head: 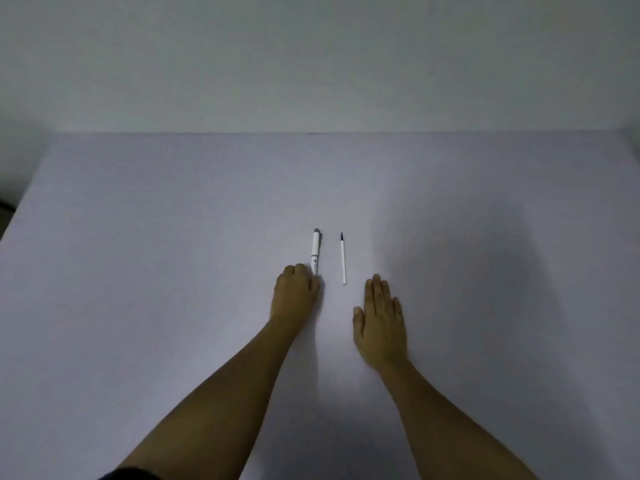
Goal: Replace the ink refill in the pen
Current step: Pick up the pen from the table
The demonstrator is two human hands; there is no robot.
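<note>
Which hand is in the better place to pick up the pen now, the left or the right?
The left hand. Its curled fingers already touch the near end of the pen. The right hand lies flat on the table, nearer the loose refill and touching nothing.

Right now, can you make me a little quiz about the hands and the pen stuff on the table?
1. True or false: the right hand lies flat and open on the table.
2. Which hand touches the pen? A) left hand B) right hand
3. Fill in: the refill lies to the ____ of the pen.

Key: 1 true. 2 A. 3 right.
</note>
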